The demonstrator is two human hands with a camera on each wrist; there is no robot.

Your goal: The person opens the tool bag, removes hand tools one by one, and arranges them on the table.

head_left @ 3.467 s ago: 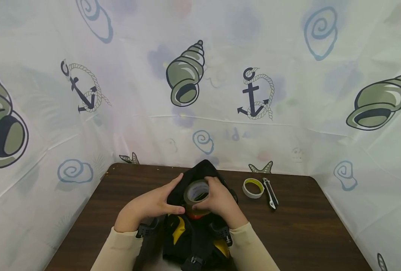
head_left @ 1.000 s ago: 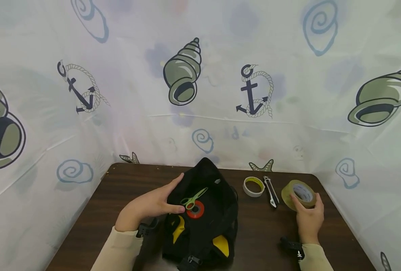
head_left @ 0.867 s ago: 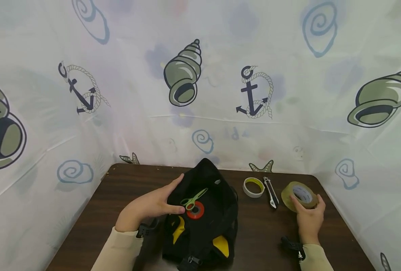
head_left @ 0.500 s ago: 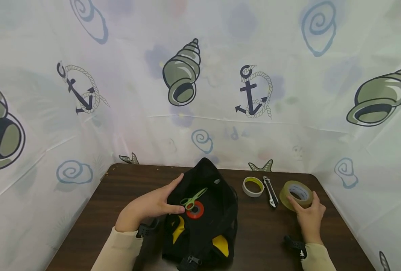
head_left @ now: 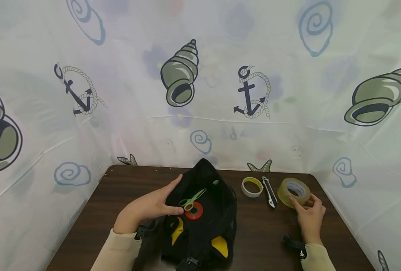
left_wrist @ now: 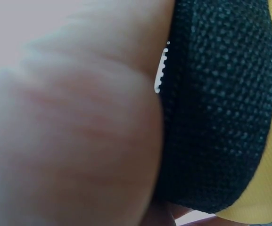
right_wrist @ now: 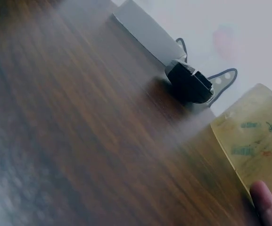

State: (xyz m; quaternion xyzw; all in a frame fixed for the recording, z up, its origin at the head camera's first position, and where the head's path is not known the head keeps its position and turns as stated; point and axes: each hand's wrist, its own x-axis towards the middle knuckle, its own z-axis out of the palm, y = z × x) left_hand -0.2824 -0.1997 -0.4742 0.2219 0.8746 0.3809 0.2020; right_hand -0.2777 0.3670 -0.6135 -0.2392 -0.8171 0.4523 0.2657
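Note:
A black backpack with yellow patches lies open at the middle of the table. My left hand holds its left edge, thumb over the inside and the other fingers mostly hidden behind the fabric. Inside the bag lie green scissors and a red tape roll with a dark centre. To the right, my right hand grips a wide clear-yellow roll of packing tape on the table, thumb at its near side and fingers curled at its right. The right wrist view shows fingertips against the tape.
Left of the packing tape are a narrow white tape roll and a utility knife. The dark wooden table ends at a patterned white cloth backdrop behind and at both sides.
The right hand has carried the packing tape from over the backpack to the table's right side, uncovering the scissors and red roll. Lately the tape shifts slightly left and lies flatter. The left hand stays.

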